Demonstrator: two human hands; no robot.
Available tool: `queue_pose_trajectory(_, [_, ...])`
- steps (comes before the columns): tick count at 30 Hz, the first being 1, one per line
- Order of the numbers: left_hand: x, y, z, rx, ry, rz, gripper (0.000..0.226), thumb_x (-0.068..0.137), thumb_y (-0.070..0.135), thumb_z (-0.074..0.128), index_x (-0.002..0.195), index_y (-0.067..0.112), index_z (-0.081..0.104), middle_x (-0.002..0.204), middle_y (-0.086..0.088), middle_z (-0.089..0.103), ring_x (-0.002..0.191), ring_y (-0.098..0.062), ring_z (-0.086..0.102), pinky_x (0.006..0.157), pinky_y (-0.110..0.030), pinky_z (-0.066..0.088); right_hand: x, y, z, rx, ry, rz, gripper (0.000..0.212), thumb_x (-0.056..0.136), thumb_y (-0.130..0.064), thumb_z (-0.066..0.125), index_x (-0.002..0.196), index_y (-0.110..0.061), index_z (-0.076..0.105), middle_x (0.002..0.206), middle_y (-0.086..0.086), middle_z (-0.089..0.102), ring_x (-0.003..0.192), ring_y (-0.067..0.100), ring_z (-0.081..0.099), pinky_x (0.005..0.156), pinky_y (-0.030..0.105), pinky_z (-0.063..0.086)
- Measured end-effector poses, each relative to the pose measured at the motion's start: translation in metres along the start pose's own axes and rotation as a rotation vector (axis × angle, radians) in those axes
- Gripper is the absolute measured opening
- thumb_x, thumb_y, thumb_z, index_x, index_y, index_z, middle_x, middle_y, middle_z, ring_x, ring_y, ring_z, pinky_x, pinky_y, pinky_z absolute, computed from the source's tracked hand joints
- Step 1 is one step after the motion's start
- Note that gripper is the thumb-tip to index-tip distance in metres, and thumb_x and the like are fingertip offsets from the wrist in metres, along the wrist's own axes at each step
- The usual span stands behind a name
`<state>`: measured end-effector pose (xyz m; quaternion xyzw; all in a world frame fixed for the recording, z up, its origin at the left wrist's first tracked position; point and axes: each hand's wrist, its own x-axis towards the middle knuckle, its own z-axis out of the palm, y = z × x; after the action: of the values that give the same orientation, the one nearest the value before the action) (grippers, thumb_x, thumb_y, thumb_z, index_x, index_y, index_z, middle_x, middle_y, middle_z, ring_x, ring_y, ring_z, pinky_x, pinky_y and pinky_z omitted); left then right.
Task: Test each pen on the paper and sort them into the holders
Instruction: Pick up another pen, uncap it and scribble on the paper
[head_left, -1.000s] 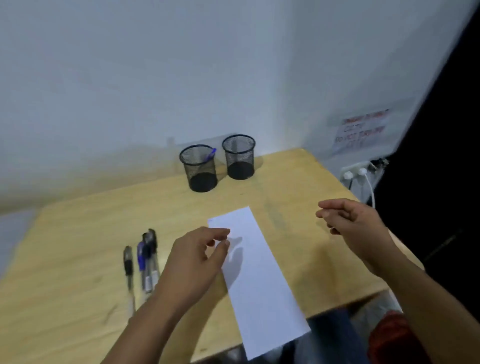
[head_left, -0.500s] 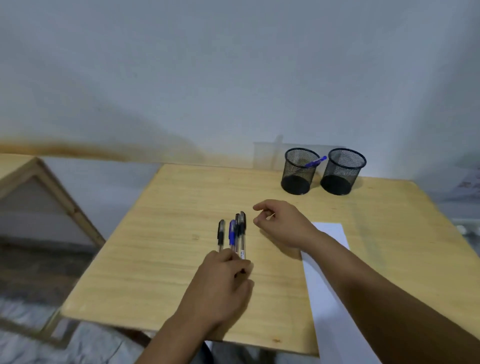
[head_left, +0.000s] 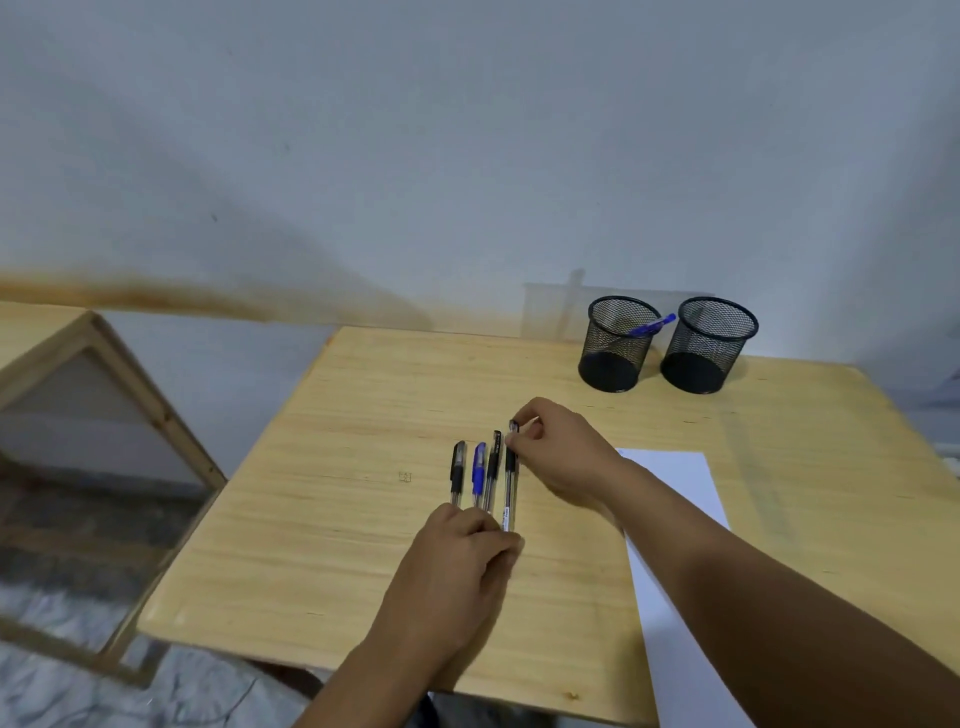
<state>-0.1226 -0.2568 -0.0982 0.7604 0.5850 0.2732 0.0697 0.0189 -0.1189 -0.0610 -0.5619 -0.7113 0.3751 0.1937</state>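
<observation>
The right hand (head_left: 563, 452) pinches the far cap end of the rightmost pen (head_left: 510, 486), lying lengthwise away, while the left hand (head_left: 462, 566) pins its near end.

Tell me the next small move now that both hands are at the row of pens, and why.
Probably lift the rightmost pen clear with the right hand and carry it to the paper. Its fingers already pinch that pen's cap end, while the left hand rests on the near ends of the row. The paper looks unmarked, and only one blue pen sits in a holder.
</observation>
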Motion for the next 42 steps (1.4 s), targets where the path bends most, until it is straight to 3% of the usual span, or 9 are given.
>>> queue_pose_trajectory(6, [0.008,0.026,0.007,-0.147,0.234,0.03,0.027,0.088,0.037,0.056,0.096,0.023,0.078,0.084,0.013,0.067,0.085,-0.003,0.053,0.077,-0.013,0.042,-0.021,-0.011,-0.024,0.58,0.03,0.043,0.019,0.094,-0.018,0.06,0.112,-0.021,0.055,0.086,0.008,0.076,0.068,0.02,0.069,0.066,0.038,0.054])
queue_pose_trajectory(12, [0.024,0.056,0.02,-0.359,0.347,-0.047,0.012,0.079,0.021,0.076,0.09,0.025,0.079,0.087,0.021,0.071,0.088,0.007,0.062,0.08,-0.006,0.044,-0.05,-0.007,-0.054,0.751,0.141,-0.034,0.02,0.094,-0.012,0.063,0.111,-0.02,0.058,0.089,0.012,0.074,0.07,0.02,0.072,0.062,0.029,0.055])
queue_pose_trajectory(16, [0.034,0.084,0.02,-0.604,0.256,-0.301,0.026,0.076,0.004,0.082,0.082,0.029,0.08,0.086,0.021,0.074,0.085,-0.001,0.068,0.072,-0.009,0.047,-0.066,-0.001,-0.075,0.792,0.264,-0.069,0.023,0.092,-0.008,0.066,0.113,-0.012,0.058,0.092,0.016,0.074,0.072,0.024,0.074,0.066,0.033,0.059])
queue_pose_trajectory(21, [0.042,0.112,0.022,-1.006,0.141,-0.633,0.014,0.082,0.009,0.076,0.084,0.022,0.08,0.084,0.006,0.078,0.084,-0.012,0.072,0.077,-0.028,0.055,-0.081,0.008,-0.091,0.839,0.334,-0.063,0.023,0.09,-0.007,0.068,0.112,-0.008,0.06,0.093,0.018,0.075,0.076,0.027,0.074,0.075,0.042,0.063])
queue_pose_trajectory(24, [0.047,0.116,0.026,-1.09,0.118,-0.707,0.01,0.083,0.008,0.076,0.089,0.014,0.08,0.083,0.001,0.078,0.082,-0.012,0.073,0.069,-0.017,0.053,-0.088,0.014,-0.093,0.85,0.364,-0.046,0.021,0.09,-0.008,0.068,0.11,-0.006,0.062,0.088,0.012,0.075,0.073,0.023,0.073,0.075,0.041,0.063])
queue_pose_trajectory(28, [0.054,0.118,0.027,-1.163,0.055,-0.733,0.011,0.084,0.011,0.076,0.095,0.014,0.079,0.09,0.0,0.078,0.091,-0.017,0.074,0.084,-0.03,0.057,-0.098,0.021,-0.09,0.907,0.369,0.002,0.015,0.094,-0.01,0.062,0.108,-0.006,0.066,0.086,0.008,0.073,0.07,0.018,0.068,0.072,0.043,0.063])
queue_pose_trajectory(32, [0.067,0.111,0.016,-1.021,0.068,-0.616,0.009,0.09,0.02,0.07,0.093,0.025,0.077,0.089,0.014,0.077,0.086,0.0,0.07,0.074,-0.012,0.051,-0.108,0.029,-0.079,0.916,0.337,0.051,0.014,0.096,-0.013,0.06,0.107,-0.006,0.065,0.085,0.006,0.073,0.068,0.012,0.066,0.065,0.032,0.061])
queue_pose_trajectory(36, [0.084,0.105,0.009,-1.015,0.02,-0.559,0.015,0.093,0.032,0.065,0.096,0.028,0.079,0.093,0.01,0.076,0.087,-0.007,0.068,0.086,-0.03,0.055,-0.117,0.036,-0.064,0.886,0.287,0.097,0.01,0.099,-0.017,0.056,0.104,-0.01,0.061,0.082,0.0,0.07,0.063,0.013,0.063,0.053,0.024,0.048])
queue_pose_trajectory(42, [0.093,0.106,0.01,-1.057,-0.109,-0.548,0.016,0.094,0.029,0.064,0.094,0.025,0.079,0.094,0.008,0.077,0.085,-0.003,0.067,0.082,-0.026,0.049,-0.122,0.043,-0.052,0.744,0.33,0.147,0.012,0.099,-0.021,0.052,0.095,-0.018,0.063,0.074,-0.008,0.063,0.05,0.005,0.04,0.051,0.018,0.032])
